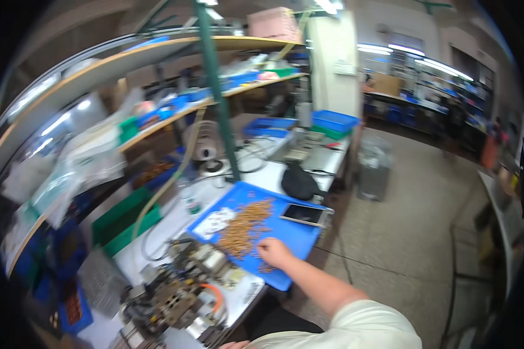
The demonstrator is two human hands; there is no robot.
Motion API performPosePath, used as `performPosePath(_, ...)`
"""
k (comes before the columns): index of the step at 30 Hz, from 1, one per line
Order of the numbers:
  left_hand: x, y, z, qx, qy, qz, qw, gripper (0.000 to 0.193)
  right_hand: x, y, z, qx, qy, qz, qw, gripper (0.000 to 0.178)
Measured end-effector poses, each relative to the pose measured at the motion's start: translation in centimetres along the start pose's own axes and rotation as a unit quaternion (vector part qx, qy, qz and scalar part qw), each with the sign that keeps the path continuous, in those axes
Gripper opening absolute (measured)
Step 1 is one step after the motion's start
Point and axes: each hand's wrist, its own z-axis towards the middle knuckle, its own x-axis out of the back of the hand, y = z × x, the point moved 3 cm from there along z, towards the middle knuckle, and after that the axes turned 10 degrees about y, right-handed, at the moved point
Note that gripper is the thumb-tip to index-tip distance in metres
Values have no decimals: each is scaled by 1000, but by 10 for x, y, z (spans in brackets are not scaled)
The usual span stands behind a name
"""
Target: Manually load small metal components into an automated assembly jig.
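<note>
My right hand (275, 252) is over the blue tray (291, 247), at the near right side of a pile of small brass-coloured parts (241, 230). Its fingers are curled together, and whatever they may hold is too small to make out. Beside the pile lies a white sheet (214, 223) with small pieces on it. Only a sliver of my left hand (234, 345) shows at the lower edge, next to the metal bench machine (177, 296); its fingers are hidden.
A dark-screened phone (304, 214) rests on the tray's right side. Behind it sits a black bag-like item (300, 181). A green post (215, 93) rises past loaded shelves. A green bin (125, 224) stands left, and a grey waste bin (374, 168) is on the floor.
</note>
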Motion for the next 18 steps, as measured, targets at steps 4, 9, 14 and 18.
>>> performPosePath(4, -23, 94, -55, -454, 224, 427, 749, 41, 4, -12, -1, -8, 16, -12, 1000, 17)
performPosePath(9, 16, 85, -81, -461, 416, 454, 639, 30, 9, -8, -6, -28, 34, -17, 999, 15)
performPosePath(14, 53, 63, -79, -424, 415, 464, 658, 25, 10, -15, -5, -26, 29, -13, 999, 14)
performPosePath(18, 65, 40, -68, -420, 408, 446, 677, 23, 9, -16, -7, -28, 27, -21, 999, 14)
